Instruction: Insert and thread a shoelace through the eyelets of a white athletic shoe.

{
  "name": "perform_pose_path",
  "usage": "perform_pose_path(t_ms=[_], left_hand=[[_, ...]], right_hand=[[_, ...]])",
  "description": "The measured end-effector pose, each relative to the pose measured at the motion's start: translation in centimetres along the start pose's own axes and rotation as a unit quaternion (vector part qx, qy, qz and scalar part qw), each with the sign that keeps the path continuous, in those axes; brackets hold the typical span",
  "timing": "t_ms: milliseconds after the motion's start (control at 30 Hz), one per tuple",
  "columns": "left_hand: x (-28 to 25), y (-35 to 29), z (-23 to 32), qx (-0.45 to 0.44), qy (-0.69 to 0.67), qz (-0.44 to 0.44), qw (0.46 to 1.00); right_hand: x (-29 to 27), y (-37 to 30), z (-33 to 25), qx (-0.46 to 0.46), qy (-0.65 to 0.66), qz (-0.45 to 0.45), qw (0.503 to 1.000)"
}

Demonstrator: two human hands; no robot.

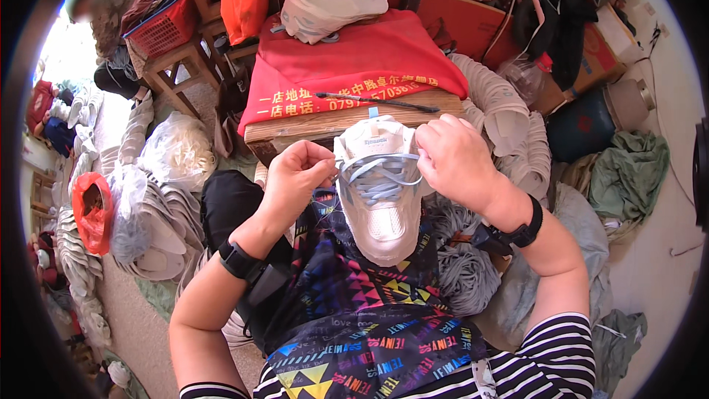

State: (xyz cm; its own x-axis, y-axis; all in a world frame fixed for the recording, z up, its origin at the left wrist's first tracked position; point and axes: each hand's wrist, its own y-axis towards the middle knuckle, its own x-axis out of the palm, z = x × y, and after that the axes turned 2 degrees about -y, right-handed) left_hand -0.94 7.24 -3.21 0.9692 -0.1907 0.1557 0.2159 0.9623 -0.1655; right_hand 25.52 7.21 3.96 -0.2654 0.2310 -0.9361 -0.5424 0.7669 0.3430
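Observation:
A white shoe upper rests toe toward me on my lap, against the edge of a wooden bench. Light blue-grey shoelace crosses over its tongue through the eyelets. My left hand is at the shoe's left side, thumb and fingers pinched at the lace by the upper eyelets. On the other side my right hand is closed beside the top eyelets, with the lace running to its fingers; their tips are partly hidden. Beyond the shoe, a thin dark rod-like tool lies on the bench's red cloth.
More shoe uppers sit on the red cloth. Bundled grey laces lie right of my lap. Stacked uppers stand right of the bench, others at left near a red bag. Another person is at far left.

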Motion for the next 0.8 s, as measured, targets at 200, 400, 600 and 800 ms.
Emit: perform_pose_path(t_ms=[200, 400, 600, 800], left_hand=[[0.4, 0.2, 0.1, 0.027, 0.003, -0.001, 1.0], [0.5, 0.4, -0.2, 0.097, 0.035, 0.012, 0.995], [0.6, 1.0, 1.9, 0.102, 0.194, -0.052, 0.974], [-1.5, 2.7, 4.0, 0.212, 0.401, -0.177, 0.874]], right_hand=[[0.2, -0.2, -0.5, 0.002, -0.05, -0.005, 0.999], [0.2, 0.1, -0.5, 0.007, -0.053, -0.003, 0.999], [-0.2, 0.8, -0.1, 0.055, 0.108, -0.083, 0.989], [0.0, 1.6, 1.6, 0.133, 0.274, -0.17, 0.937]])
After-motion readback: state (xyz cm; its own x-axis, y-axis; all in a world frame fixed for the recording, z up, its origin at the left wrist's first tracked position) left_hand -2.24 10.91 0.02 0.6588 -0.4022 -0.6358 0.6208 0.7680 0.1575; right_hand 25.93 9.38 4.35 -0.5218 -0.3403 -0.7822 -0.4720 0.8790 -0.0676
